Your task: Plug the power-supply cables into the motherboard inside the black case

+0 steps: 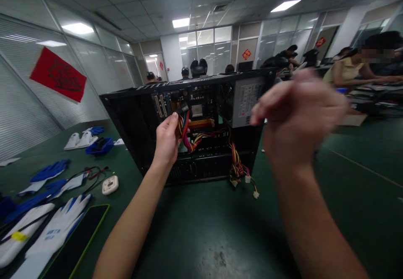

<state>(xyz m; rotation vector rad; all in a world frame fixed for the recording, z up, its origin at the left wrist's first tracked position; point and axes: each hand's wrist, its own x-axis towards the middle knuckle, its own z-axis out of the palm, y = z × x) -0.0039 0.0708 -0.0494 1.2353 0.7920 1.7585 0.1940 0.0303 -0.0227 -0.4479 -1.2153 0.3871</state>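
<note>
An open black computer case (pixel 201 165) stands on the green table, its side uncovered toward me. My left hand (pixel 168 138) pinches a bundle of coloured power cables (pixel 185 130), with a dark connector (pixel 182 109) at its upper end in front of the motherboard (pixel 197 98). My right hand (pixel 302 111) is raised in front of the case's right edge, near the power supply (pixel 247 102). Motion smears it; its fingers look curled, and whether anything is in them cannot be made out. More loose power cables (pixel 237 165) with white plugs hang out at the case's lower right.
On the left lie white-and-blue gloves (pixel 59 224), a dark pad with a green edge (pixel 78 237), a small white square device (pixel 110 185), thin cables (pixel 94 174) and a blue tray (pixel 100 146). Co-workers sit at the right, one in a yellow top (pixel 354 73).
</note>
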